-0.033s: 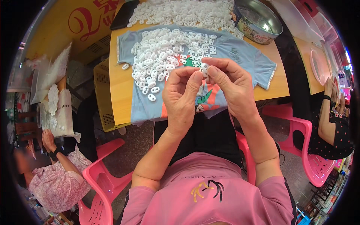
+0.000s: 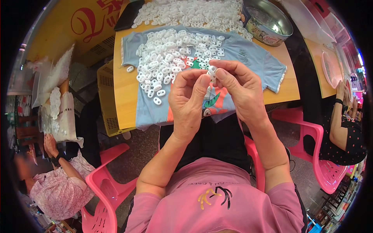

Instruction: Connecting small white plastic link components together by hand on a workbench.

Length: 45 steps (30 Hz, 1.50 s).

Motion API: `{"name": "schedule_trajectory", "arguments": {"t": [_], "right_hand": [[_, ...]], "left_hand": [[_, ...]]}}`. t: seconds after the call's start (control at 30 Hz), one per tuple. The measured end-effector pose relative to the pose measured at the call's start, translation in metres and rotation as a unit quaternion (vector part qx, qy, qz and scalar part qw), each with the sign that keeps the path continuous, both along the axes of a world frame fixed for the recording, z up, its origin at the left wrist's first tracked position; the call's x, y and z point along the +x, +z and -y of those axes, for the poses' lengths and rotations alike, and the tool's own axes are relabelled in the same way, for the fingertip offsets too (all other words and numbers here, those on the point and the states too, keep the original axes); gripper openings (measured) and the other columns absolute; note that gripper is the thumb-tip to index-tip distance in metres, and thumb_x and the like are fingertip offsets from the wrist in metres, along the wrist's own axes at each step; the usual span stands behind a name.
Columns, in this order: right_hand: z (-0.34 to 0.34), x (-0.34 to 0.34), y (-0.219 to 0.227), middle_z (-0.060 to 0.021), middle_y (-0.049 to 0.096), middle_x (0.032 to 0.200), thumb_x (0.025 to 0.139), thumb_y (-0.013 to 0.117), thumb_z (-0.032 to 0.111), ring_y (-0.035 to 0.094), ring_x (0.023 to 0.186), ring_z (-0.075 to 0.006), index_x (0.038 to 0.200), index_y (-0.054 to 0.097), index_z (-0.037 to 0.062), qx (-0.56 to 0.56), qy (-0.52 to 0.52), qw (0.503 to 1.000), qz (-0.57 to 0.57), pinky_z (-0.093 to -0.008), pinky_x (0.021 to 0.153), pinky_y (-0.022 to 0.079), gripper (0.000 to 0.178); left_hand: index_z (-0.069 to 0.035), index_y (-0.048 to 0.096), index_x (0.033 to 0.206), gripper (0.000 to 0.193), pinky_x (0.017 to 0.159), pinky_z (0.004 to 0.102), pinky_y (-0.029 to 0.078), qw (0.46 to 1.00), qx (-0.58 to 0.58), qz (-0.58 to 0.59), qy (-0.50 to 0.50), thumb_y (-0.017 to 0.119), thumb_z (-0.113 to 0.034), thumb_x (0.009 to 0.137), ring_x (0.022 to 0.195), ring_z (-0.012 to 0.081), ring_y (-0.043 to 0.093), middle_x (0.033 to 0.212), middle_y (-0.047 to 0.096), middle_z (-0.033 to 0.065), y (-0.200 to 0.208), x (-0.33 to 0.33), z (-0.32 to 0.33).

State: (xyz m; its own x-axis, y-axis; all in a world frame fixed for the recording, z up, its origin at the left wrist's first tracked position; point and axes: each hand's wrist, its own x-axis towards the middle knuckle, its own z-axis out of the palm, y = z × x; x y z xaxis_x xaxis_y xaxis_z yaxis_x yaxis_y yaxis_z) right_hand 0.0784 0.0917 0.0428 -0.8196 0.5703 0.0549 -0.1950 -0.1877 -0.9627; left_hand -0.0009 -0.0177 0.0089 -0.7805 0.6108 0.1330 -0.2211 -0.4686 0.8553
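Note:
Between the fingertips of both hands is a small white plastic oval piece with two holes (image 2: 212, 70). My left hand (image 2: 189, 95) pinches it from the left with thumb and forefinger. On its other side, the thumb and fingers of my right hand (image 2: 240, 83) are closed on it too, partly hiding it. Beneath my hands a blue-grey T-shirt (image 2: 254, 64) with a coloured print lies spread over the table. A pile of similar white two-hole pieces (image 2: 161, 54) covers its left and middle part. Squarish white pieces (image 2: 210, 50) lie just beyond my fingertips.
Farther back on the wooden table (image 2: 285, 91) is a bigger heap of white pieces (image 2: 190, 15), with a round metal tin (image 2: 268, 23) to its right. A yellow crate (image 2: 107, 97) stands left. People sit both sides, near pink chairs (image 2: 307, 128).

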Motion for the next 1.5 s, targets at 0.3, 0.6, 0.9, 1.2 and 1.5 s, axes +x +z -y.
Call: {"name": "schedule_trajectory", "arguments": {"t": [0.3, 0.6, 0.9, 1.2, 1.5], "right_hand": [[0.002, 0.006, 0.008, -0.0086, 0.064, 0.099, 0.092, 0.064, 0.011, 0.06, 0.088, -0.0115, 0.142, 0.034, -0.0006, -0.086, 0.076, 0.992, -0.053, -0.0246, 0.077, 0.049, 0.06], [0.025, 0.007, 0.014, -0.012, 0.06, 0.108, 0.09, 0.065, 0.006, 0.059, 0.102, -0.0153, 0.149, 0.017, 0.0017, -0.202, 0.119, 0.971, -0.055, -0.0291, 0.09, 0.047, 0.076], [0.032, 0.002, 0.013, -0.0072, 0.048, 0.126, 0.091, 0.061, 0.004, 0.053, 0.114, -0.016, 0.151, 0.02, 0.0085, -0.251, 0.127, 0.957, -0.079, -0.0306, 0.095, 0.045, 0.073], [0.025, -0.001, 0.013, -0.0057, 0.057, 0.114, 0.093, 0.062, 0.012, 0.058, 0.098, -0.0132, 0.149, 0.023, 0.0061, -0.198, 0.136, 0.97, -0.044, -0.0281, 0.086, 0.048, 0.069], [-0.08, -0.008, -0.018, -0.001, 0.065, 0.093, 0.094, 0.061, 0.015, 0.054, 0.074, -0.0054, 0.119, 0.062, 0.0004, 0.224, -0.067, 0.966, 0.112, -0.02, 0.069, 0.045, 0.029]], "left_hand": [[-0.005, 0.055, 0.129, 0.051, 0.094, 0.028, 0.043, 0.973, 0.028, -0.214, -0.078, 0.062, -0.039, 0.092, 0.117, 0.0176, 0.049, 0.13, 0.046, 0.011, -0.008, -0.015, -0.003], [-0.003, 0.066, 0.109, 0.039, 0.103, 0.0414, 0.037, 0.981, 0.116, -0.119, -0.104, 0.066, -0.037, 0.089, 0.121, 0.0265, 0.048, 0.108, 0.063, 0.0081, -0.007, -0.007, 0.006], [-0.003, 0.068, 0.101, 0.036, 0.099, 0.0395, 0.04, 0.977, 0.125, -0.142, -0.095, 0.068, -0.036, 0.087, 0.114, 0.0247, 0.053, 0.102, 0.065, 0.0077, -0.005, -0.015, 0.006], [-0.001, 0.066, 0.11, 0.029, 0.096, 0.0332, 0.042, 0.984, 0.08, -0.084, -0.132, 0.062, -0.025, 0.093, 0.109, 0.0193, 0.055, 0.102, 0.064, 0.0088, 0.005, -0.022, 0.016], [0.001, 0.061, 0.123, 0.034, 0.078, 0.0204, 0.047, 0.911, -0.286, -0.223, 0.199, 0.061, -0.019, 0.095, 0.085, 0.0061, 0.057, 0.097, 0.063, 0.0014, 0.01, -0.148, 0.121]]}}
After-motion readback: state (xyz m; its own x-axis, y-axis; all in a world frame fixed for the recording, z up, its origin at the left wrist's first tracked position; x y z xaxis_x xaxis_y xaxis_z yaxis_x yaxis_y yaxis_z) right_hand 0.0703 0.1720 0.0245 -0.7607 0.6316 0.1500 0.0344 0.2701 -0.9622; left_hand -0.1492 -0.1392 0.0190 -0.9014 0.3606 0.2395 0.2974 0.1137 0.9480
